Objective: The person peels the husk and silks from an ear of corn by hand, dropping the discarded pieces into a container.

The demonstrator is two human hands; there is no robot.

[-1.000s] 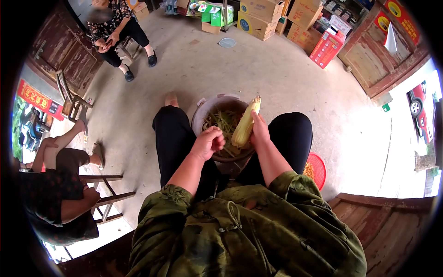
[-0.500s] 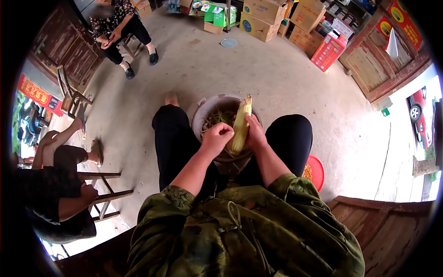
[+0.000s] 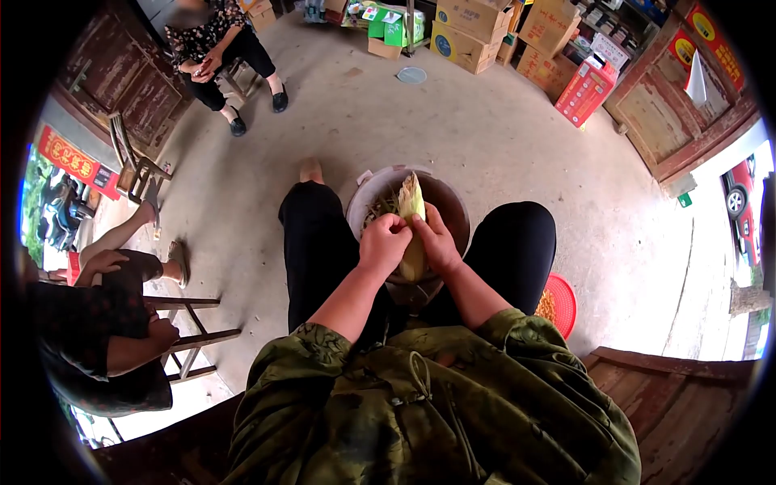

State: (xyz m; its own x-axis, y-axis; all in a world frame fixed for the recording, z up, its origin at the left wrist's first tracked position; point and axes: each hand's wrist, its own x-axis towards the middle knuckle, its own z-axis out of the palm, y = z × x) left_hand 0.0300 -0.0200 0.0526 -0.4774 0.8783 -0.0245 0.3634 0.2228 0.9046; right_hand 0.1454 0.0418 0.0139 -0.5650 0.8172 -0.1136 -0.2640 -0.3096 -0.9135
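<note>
An ear of corn in pale green husk stands nearly upright over a round bucket between my knees. My right hand is wrapped round its right side. Against its left side, my left hand is closed with fingertips pinched at the husk. Shredded green and dry strips lie inside the bucket, partly hidden by the hands and the corn.
A red basket with yellow kernels sits beside my right knee. One person sits at the back left, another at the left on a wooden stool. Cardboard boxes and a red box stand at the back.
The corn has turned more upright and moved slightly left against the bucket. My left hand has come in from beside the corn and now touches its husk. The camera view has shifted a little.
</note>
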